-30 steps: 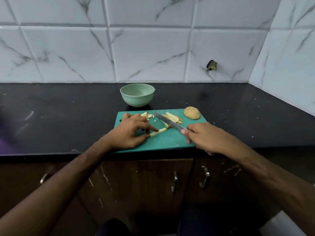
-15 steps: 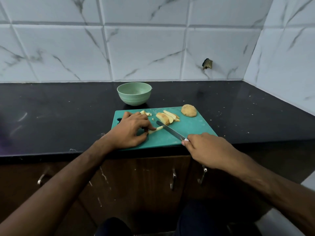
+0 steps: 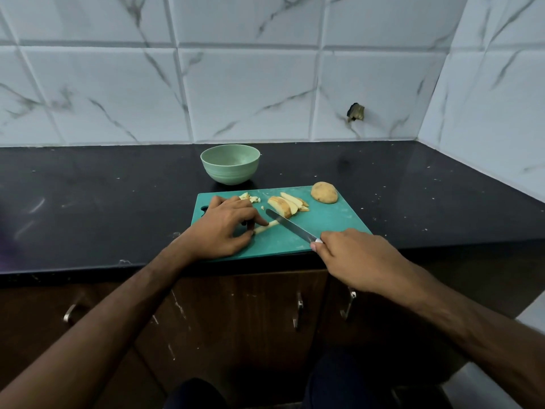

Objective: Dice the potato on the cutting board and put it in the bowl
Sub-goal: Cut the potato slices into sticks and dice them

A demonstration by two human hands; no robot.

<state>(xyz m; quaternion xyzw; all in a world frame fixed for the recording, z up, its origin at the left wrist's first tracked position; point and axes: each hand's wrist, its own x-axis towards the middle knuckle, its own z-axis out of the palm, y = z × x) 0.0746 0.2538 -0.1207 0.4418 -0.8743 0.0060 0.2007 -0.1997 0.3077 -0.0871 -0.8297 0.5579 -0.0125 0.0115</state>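
A teal cutting board (image 3: pixel 324 225) lies at the counter's front edge. On it my left hand (image 3: pixel 224 228) pinches a thin potato stick (image 3: pixel 267 225) between thumb and fingers. My right hand (image 3: pixel 356 258) grips a knife (image 3: pixel 290 227) by the handle; the blade rests slanted on the board, its tip beside the stick's free end. Several potato slices (image 3: pixel 287 204) lie stacked at the board's middle back. A few small diced bits (image 3: pixel 250 198) sit behind my left hand. An uncut potato half (image 3: pixel 324 192) sits at the back right corner. A pale green bowl (image 3: pixel 230 163) stands behind the board.
The black countertop (image 3: pixel 103 202) runs left and right of the board, with white marbled tiles (image 3: pixel 236 93) behind and on the right wall. Brown cabinet doors with metal handles (image 3: pixel 299 314) are below the counter edge.
My right hand drew back toward the counter edge, pulling the knife off the slices and down beside the stick. The left hand kept its hold on the stick.
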